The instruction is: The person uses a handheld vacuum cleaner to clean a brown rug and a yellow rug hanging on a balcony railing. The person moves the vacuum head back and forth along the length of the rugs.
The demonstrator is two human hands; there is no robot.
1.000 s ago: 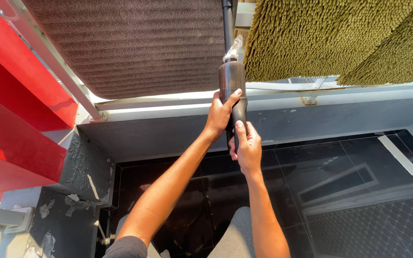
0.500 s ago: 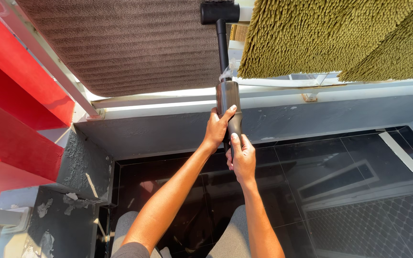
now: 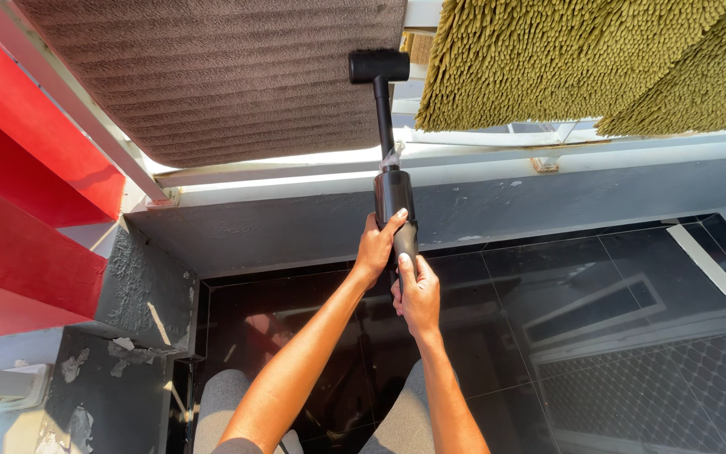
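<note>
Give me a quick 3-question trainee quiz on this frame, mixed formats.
1. True or false: both hands grip the black handheld vacuum.
2. Which mat is the vacuum's nozzle against? A) the brown ribbed mat B) the green shaggy mat
3. Fill in: on the vacuum body, the left hand sits ____ the right hand.

Key: 1 true; 2 A; 3 above.

A ribbed brown rug (image 3: 220,76) hangs beside a shaggy olive-green rug (image 3: 565,59). The hand vacuum (image 3: 390,168) is black, the floor tiles (image 3: 548,294) glossy black, the shutter (image 3: 18,193) seemingly red.
</note>
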